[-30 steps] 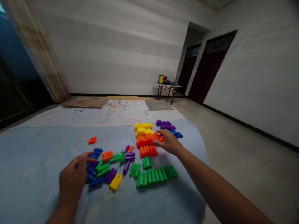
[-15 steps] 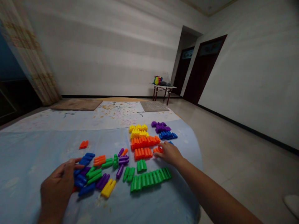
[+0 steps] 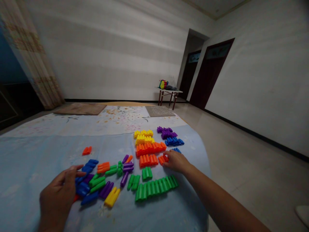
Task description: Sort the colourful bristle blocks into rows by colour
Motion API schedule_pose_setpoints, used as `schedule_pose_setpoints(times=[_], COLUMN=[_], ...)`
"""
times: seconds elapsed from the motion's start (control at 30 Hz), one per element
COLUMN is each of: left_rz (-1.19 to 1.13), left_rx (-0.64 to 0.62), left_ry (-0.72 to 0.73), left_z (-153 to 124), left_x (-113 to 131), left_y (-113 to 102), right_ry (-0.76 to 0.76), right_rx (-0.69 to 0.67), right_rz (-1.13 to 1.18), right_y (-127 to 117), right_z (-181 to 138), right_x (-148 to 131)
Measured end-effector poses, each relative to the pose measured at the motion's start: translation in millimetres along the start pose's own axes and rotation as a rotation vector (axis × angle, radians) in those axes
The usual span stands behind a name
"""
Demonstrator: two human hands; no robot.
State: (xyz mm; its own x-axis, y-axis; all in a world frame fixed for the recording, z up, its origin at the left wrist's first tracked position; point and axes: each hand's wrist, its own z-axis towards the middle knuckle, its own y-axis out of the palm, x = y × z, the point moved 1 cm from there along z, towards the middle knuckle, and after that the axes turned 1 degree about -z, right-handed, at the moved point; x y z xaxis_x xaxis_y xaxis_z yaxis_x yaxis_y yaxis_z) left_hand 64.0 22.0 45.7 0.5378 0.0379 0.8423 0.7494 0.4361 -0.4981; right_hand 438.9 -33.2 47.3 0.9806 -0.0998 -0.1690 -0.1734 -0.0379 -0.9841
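Observation:
My right hand [image 3: 178, 162] has its thumb and fingertips closed on small orange plastic pieces [image 3: 162, 159], at the right end of an orange row [image 3: 148, 160]. A longer orange row [image 3: 151, 148] lies just beyond, and a small blue group [image 3: 177, 150] is partly hidden behind the hand. My left hand [image 3: 59, 190] rests at the left side of a mixed pile, its fingers stretched out and apart beside blue pieces [image 3: 89, 165]. Around them lie green pieces [image 3: 98, 184], purple pieces [image 3: 106, 190], a yellow pair [image 3: 112, 197] and an orange group [image 3: 103, 167].
Sorted rows of yellow [image 3: 144, 139], purple [image 3: 168, 133], blue [image 3: 174, 141] and green pieces [image 3: 156, 188] lie on the light blue tablecloth [image 3: 43, 154]. An orange pair [image 3: 87, 150] sits apart at left. Flat boards [image 3: 80, 109] lie at the far edge; the table's edge curves at right.
My right hand has lowered slightly at the orange pieces, uncovering more of the blue group behind it. My left hand stays by the pile, shifted only a little left.

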Motion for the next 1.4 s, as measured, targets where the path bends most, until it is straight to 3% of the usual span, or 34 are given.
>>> schedule_pose_setpoints(times=[0.33, 0.47, 0.6, 0.73, 0.9, 1.13, 1.4], left_rz=[-0.048, -0.071, -0.083, -0.090, -0.112, -0.157, -0.164], left_rx=[0.040, 0.050, 0.066, 0.071, 0.090, 0.127, 0.123], left_ry=[0.016, 0.011, 0.034, 0.012, 0.020, 0.040, 0.043], left_z=[-1, -1, 2, 4, 6, 7, 6], left_x=[3, 3, -1, -5, -11, -16, -11], left_y=[-2, -4, -6, -7, -5, -1, -2], right_ry=[-0.021, -0.036, -0.183, -0.424, -0.504, -0.488, -0.537], right_rx=[0.018, 0.094, 0.150, 0.064, -0.054, -0.218, -0.233], right_rz=[0.029, 0.080, 0.166, 0.187, 0.043, -0.087, 0.137], right_y=[5, -3, -15, -20, -18, -4, 1], right_z=[6, 3, 2, 5, 21, 46, 46], right_x=[-2, -4, -34, -86, -132, -153, -166])
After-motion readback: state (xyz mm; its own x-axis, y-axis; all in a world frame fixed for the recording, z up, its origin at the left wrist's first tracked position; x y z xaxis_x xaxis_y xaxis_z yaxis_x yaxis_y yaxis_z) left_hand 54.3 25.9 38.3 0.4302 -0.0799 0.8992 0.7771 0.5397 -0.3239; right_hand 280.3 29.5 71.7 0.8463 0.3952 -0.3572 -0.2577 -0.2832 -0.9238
